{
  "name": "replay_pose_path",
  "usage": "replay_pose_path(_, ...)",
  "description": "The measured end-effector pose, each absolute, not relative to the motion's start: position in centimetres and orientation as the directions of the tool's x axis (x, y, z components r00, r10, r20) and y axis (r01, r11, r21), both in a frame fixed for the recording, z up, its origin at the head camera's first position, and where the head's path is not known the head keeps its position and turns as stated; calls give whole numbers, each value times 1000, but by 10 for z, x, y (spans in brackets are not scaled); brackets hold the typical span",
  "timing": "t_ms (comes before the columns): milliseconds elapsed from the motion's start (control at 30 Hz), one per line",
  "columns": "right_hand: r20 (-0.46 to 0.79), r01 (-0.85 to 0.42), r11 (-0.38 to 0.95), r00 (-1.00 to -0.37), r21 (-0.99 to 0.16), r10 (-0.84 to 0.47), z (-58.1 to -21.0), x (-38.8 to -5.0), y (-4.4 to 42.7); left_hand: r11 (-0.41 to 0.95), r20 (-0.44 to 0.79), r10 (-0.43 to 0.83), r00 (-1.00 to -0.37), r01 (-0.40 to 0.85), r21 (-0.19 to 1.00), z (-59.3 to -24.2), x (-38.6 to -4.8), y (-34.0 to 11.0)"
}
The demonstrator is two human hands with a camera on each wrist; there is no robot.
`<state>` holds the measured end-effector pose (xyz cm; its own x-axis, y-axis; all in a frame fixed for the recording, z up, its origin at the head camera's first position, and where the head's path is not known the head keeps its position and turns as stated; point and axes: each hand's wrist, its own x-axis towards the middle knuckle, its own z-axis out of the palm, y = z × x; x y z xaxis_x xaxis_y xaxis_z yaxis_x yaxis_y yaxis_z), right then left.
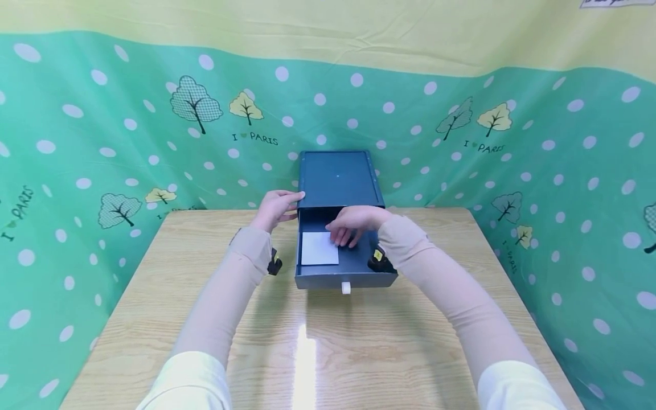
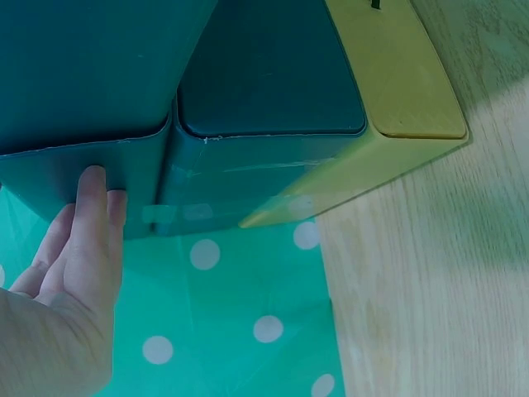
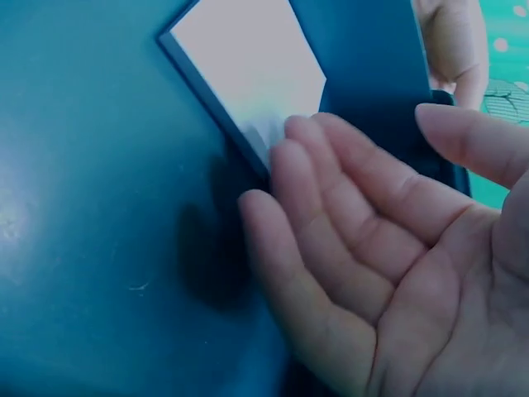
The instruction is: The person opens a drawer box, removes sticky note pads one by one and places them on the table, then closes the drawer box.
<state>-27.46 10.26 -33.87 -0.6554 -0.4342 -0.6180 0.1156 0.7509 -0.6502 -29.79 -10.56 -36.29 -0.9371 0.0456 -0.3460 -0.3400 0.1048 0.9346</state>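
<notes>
A blue drawer [image 1: 353, 282] is pulled out from the blue box [image 1: 338, 176] at the back of the table. Against its left wall lies a white square pad of paper [image 1: 320, 249], its thickness showing in the right wrist view. My right hand [image 1: 353, 222] hangs inside the drawer with fingers loosely bent; their tips come close to the right edge of the pad, and whether they touch it I cannot tell. With straight fingers resting on its side wall, my left hand [image 2: 78, 256] touches the box, thumb near the top edge in the head view.
In the left wrist view, a second blue box [image 2: 273, 74] and a yellow box [image 2: 413, 74] adjoin the touched one. A white pull tab [image 1: 346, 287] sticks out of the drawer front. Green dotted cloth [image 1: 246, 102] hangs behind the wooden table [image 1: 205, 296].
</notes>
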Motion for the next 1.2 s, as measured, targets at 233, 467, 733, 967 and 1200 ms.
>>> replay_pose_path(233,-668,178,796,-664,-578,-336,-344,-275,101,112,-344,46,-938,-337,935,-363,-299,-105)
replay_pose_path(467,-671,201,823,-694,-531,-263,-341,-271,101,107,-339,50,-939,-333,937,-362,-299,-105)
replay_pose_path(733,-676,213,829,-695,-517,-244,-340,-268,101,103,-339,53,-939,-333,937,-360,-298,-105)
replay_pose_path(967,-654,218,828,-724,-517,-218,-339,-264,97,95,-343,42,-938,-338,936,-361,-297,-105)
replay_pose_path(1200,-675,256,802,-701,-540,-230,-341,-264,95,90,-347,34,-937,-343,935,-362,-297,-105)
